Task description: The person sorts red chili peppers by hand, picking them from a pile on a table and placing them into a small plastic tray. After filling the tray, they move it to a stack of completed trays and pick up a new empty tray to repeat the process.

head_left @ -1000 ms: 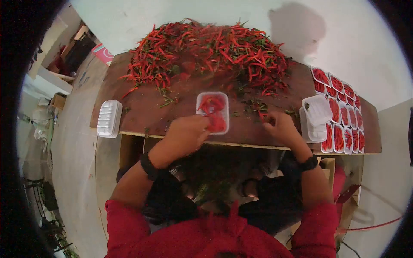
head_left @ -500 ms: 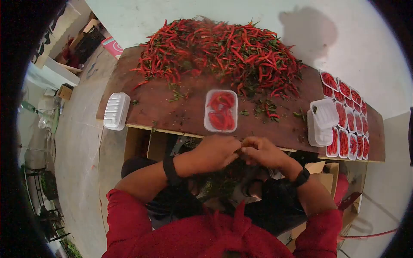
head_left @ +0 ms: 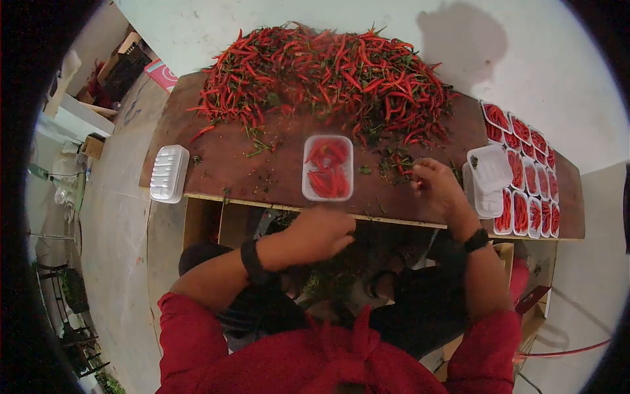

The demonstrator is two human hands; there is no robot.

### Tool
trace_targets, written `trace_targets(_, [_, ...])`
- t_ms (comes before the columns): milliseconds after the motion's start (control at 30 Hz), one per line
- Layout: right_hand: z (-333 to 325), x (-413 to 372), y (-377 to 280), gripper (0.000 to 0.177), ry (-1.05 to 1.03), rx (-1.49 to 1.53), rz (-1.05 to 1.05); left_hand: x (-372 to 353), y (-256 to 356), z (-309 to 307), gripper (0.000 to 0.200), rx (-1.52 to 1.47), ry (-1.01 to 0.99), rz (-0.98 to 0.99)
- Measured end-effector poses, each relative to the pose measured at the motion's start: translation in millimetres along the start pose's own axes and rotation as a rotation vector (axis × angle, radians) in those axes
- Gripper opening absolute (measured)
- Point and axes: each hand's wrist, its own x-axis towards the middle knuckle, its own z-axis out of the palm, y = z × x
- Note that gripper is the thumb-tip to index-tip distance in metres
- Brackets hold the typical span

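Just in front of the table's near edge is my left hand [head_left: 320, 234], slightly blurred. Its fingers are curled in, and whatever they hold, if anything, is hidden. My right hand [head_left: 438, 189] is over the table with fingers loosely bent and apart, and nothing shows in it. Beside its fingertips lies a small heap of chili peppers and green bits [head_left: 398, 161]. Between the hands and the big pile of red chili peppers [head_left: 328, 79] stands a clear plastic tray [head_left: 306, 172] with red chili peppers [head_left: 329, 182] in it.
Stacked empty trays [head_left: 491, 169] stand right of my right hand. Beyond them are several filled trays of chili peppers [head_left: 518, 176] in rows. Another stack of white trays [head_left: 169, 174] sits at the left edge of the brown table [head_left: 262, 176]. A wall rises behind the pile.
My hands were together at the table edge, fingers touching. The right hand has moved away, up and right, to the small heap. The left hand has shifted slightly left and down.
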Motion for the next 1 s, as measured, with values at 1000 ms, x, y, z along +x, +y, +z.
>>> trace_targets(1000, [66, -54, -3, 0.023, -0.169, -0.947, -0.372, 4, 12, 5, 0.026, -0.309, 0.24, -0.165])
